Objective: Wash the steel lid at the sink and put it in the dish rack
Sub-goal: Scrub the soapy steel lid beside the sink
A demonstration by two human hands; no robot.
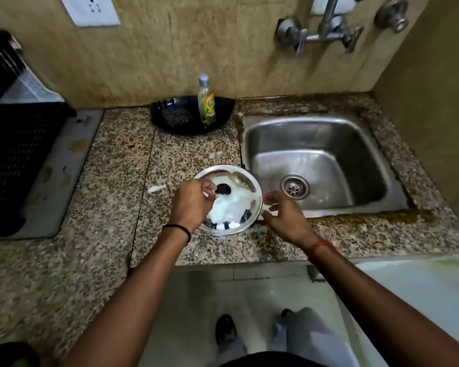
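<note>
Lying on granite worktop (112, 165) just left of sink (321, 160): steel lid (239, 181), shiny face up. Left hand (192, 202) curls over lid's knob area, pinching something small and white. Right hand (284, 213) grips lid's right rim. Dish-soap bottle (206, 102) stands in black tray (191, 115) behind; black dish rack (16, 144) far left.

steel lid (231, 200) on counter (117, 181) | left hand (192, 201) pinching knob | right hand (282, 211) at rim
</note>
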